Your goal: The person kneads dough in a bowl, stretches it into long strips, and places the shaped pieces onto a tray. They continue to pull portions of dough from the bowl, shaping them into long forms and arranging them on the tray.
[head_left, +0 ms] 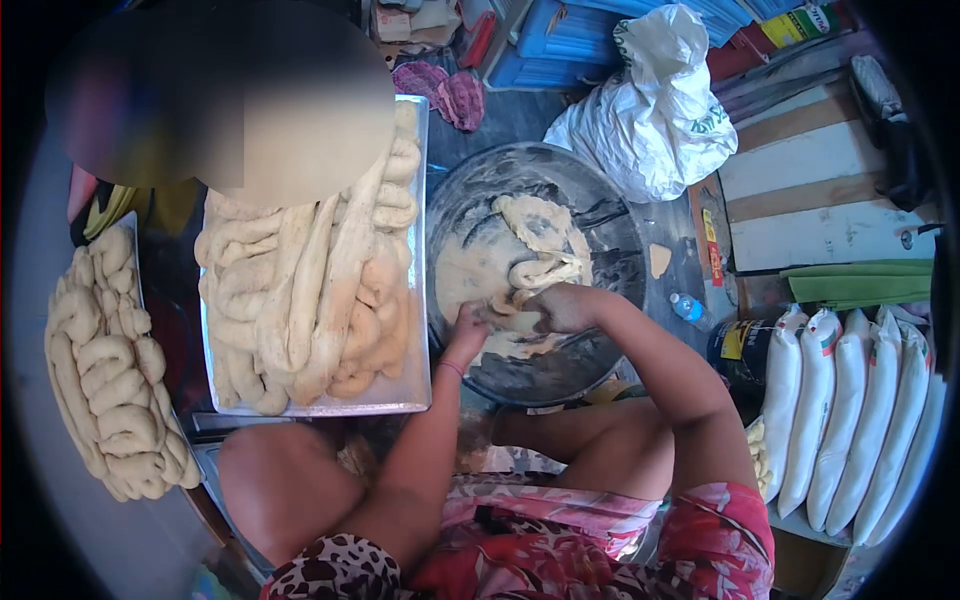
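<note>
A wide dark basin (615,345) stands in front of me, its inside dusted with pale flour. A twisted strip of dough (548,272) lies in it, and one end reaches my hands. My left hand (472,328), with a thin band at the wrist, is at the basin's near left side, its fingers closed on the dough end. From the right, my right hand (563,308) reaches in over the basin, fingers curled down round the same dough. The fingertips of both hands are partly hidden. Left of the basin, a metal tray (423,330) bears thick dough ropes (290,300).
Another tray of coiled dough (105,370) is at the far left. A blurred patch covers the upper left. A white sack (660,110) stands behind the basin; a small bottle (688,307) and several filled white bags (835,420) are to the right.
</note>
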`<action>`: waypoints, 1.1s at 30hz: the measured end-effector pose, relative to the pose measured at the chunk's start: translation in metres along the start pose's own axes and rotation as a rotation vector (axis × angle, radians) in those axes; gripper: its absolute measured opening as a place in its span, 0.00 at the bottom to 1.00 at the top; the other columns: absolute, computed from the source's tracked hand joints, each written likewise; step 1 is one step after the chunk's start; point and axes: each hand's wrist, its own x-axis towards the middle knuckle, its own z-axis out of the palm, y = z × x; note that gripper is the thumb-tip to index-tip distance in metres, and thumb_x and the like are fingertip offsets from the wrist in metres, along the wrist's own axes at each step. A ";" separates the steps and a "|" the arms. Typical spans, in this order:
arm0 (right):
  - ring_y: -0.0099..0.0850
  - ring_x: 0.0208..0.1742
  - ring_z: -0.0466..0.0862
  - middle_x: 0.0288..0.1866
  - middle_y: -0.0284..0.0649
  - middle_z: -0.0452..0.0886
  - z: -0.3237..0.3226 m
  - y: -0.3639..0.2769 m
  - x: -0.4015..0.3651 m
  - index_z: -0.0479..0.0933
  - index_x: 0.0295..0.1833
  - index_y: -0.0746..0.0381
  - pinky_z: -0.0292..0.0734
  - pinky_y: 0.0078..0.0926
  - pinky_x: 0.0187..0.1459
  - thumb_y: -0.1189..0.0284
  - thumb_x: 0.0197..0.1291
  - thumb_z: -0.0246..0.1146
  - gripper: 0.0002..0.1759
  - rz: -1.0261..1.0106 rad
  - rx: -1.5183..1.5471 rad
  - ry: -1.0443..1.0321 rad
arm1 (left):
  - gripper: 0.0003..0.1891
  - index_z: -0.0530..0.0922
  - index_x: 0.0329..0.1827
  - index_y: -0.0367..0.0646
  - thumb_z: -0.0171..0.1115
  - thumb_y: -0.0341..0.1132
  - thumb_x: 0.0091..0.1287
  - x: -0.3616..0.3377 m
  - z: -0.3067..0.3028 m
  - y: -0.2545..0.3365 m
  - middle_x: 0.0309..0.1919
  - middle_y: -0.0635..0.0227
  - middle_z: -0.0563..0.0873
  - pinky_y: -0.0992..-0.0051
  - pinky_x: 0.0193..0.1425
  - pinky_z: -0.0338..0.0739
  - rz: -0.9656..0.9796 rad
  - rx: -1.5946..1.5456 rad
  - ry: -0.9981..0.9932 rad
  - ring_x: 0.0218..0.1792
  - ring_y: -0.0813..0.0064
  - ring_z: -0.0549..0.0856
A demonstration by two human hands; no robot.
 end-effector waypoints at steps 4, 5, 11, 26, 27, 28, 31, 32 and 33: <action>0.38 0.44 0.79 0.40 0.47 0.80 0.003 -0.003 -0.063 0.76 0.49 0.64 0.72 0.32 0.47 0.72 0.50 0.64 0.19 -0.168 -0.160 0.333 | 0.29 0.67 0.58 0.40 0.66 0.27 0.50 -0.024 0.029 0.041 0.47 0.59 0.78 0.72 0.55 0.72 0.193 0.407 -0.274 0.50 0.68 0.78; 0.36 0.43 0.79 0.38 0.45 0.80 0.002 -0.008 -0.080 0.76 0.47 0.64 0.72 0.31 0.46 0.72 0.51 0.63 0.16 -0.166 0.063 0.518 | 0.30 0.68 0.58 0.40 0.69 0.28 0.49 -0.030 0.038 0.047 0.48 0.58 0.78 0.72 0.58 0.71 0.373 0.633 -0.238 0.52 0.67 0.78; 0.19 0.34 0.76 0.34 0.32 0.78 0.007 0.006 -0.108 0.74 0.44 0.64 0.71 0.18 0.39 0.65 0.63 0.58 0.13 -0.137 0.801 0.907 | 0.26 0.70 0.57 0.38 0.67 0.33 0.55 -0.078 0.066 0.124 0.50 0.60 0.80 0.72 0.59 0.70 0.352 0.409 -0.437 0.53 0.69 0.78; 0.24 0.44 0.77 0.40 0.36 0.77 0.014 0.033 -0.053 0.71 0.51 0.63 0.72 0.21 0.47 0.74 0.50 0.61 0.20 -0.257 0.596 0.617 | 0.26 0.69 0.59 0.35 0.61 0.33 0.58 -0.114 0.054 0.196 0.48 0.68 0.79 0.78 0.53 0.73 0.186 -0.267 -0.720 0.47 0.78 0.79; 0.23 0.46 0.76 0.41 0.34 0.77 0.014 0.034 -0.046 0.71 0.51 0.62 0.71 0.21 0.48 0.75 0.48 0.62 0.20 -0.419 0.415 0.601 | 0.24 0.69 0.59 0.35 0.58 0.35 0.60 -0.114 0.055 0.202 0.48 0.67 0.79 0.78 0.53 0.73 0.280 -0.263 -0.809 0.46 0.78 0.79; 0.23 0.46 0.76 0.41 0.34 0.77 0.013 0.036 -0.043 0.71 0.51 0.62 0.71 0.21 0.48 0.75 0.48 0.62 0.20 -0.421 0.415 0.595 | 0.24 0.69 0.59 0.35 0.56 0.37 0.62 -0.116 0.055 0.209 0.48 0.66 0.79 0.78 0.52 0.74 0.375 -0.258 -0.896 0.46 0.77 0.80; 0.21 0.40 0.77 0.38 0.34 0.78 -0.004 0.020 -0.060 0.73 0.45 0.64 0.73 0.18 0.42 0.74 0.47 0.61 0.16 -0.325 0.877 0.479 | 0.23 0.69 0.59 0.34 0.50 0.39 0.64 -0.118 0.052 0.219 0.47 0.64 0.80 0.77 0.50 0.76 0.230 -0.365 -0.802 0.44 0.76 0.81; 0.21 0.40 0.77 0.38 0.34 0.78 -0.007 0.020 -0.065 0.73 0.45 0.64 0.73 0.18 0.42 0.74 0.47 0.61 0.16 -0.324 0.874 0.476 | 0.23 0.69 0.59 0.34 0.50 0.39 0.64 -0.116 0.051 0.219 0.47 0.64 0.80 0.77 0.50 0.76 0.232 -0.369 -0.800 0.44 0.76 0.81; 0.21 0.37 0.77 0.36 0.35 0.78 -0.010 0.020 -0.069 0.73 0.44 0.64 0.73 0.17 0.38 0.73 0.48 0.59 0.15 -0.355 1.089 0.506 | 0.23 0.69 0.59 0.34 0.49 0.38 0.64 -0.113 0.051 0.218 0.47 0.63 0.80 0.76 0.49 0.77 0.088 -0.533 -0.773 0.43 0.76 0.81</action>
